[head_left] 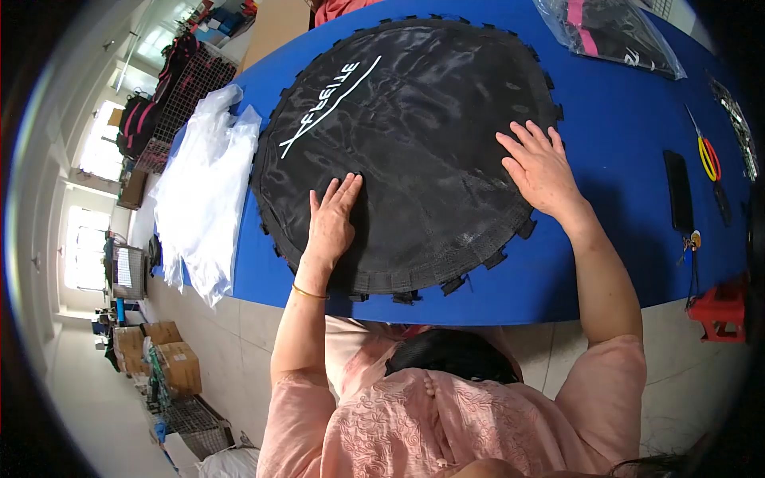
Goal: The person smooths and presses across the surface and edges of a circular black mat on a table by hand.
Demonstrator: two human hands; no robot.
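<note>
A round black mesh mat (414, 151) with small tabs all along its rim lies flat on the blue table (613, 119). White lettering and a swoosh mark its upper left part. My left hand (333, 219) rests on the mat's lower left area, fingers stretched out. On the right side of the mat lies my right hand (540, 171), palm down with its fingers spread. Neither hand grips anything.
Clear plastic bags (203, 191) lie at the table's left edge. A bagged black item with a pink stripe (610, 36) is at the upper right. Scissors (706, 155), a black phone (679, 191) and keys (692, 243) lie right. A red stool (719, 311) stands beyond.
</note>
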